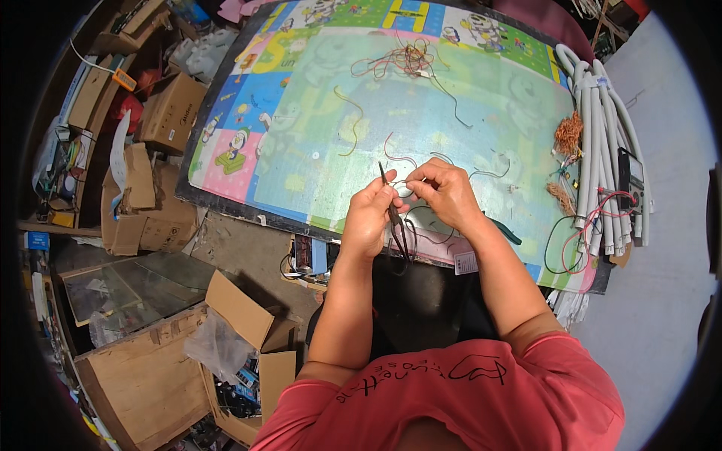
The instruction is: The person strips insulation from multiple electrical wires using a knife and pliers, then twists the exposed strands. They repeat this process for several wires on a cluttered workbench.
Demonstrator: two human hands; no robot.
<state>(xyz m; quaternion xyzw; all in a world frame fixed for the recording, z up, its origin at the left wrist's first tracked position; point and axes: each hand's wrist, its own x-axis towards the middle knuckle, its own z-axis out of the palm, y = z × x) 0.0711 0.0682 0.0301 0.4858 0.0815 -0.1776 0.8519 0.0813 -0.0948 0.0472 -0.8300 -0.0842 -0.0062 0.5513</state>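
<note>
My left hand (368, 210) is closed around dark scissors (396, 224), their narrow tips pointing away from me. My right hand (444, 188), just to the right of it, pinches a thin wire (401, 182) beside the tips. Short loose wires, such as a red one (402, 158) and a yellow one (353, 135), lie on the cartoon-patterned mat (301, 173). A tangle of thin wires (406, 60) lies farther back. Partly behind my right forearm is a green-handled tool (504, 229), with a small white label card (465, 263) near the front edge.
A bundle of grey tubes (605, 128), orange wire clumps (568, 133) and a dark meter (624, 173) with red leads line the right side. Cardboard boxes (169, 109) and cluttered shelves stand left. An open box (241, 308) and wooden panel (143, 361) are on the lower left.
</note>
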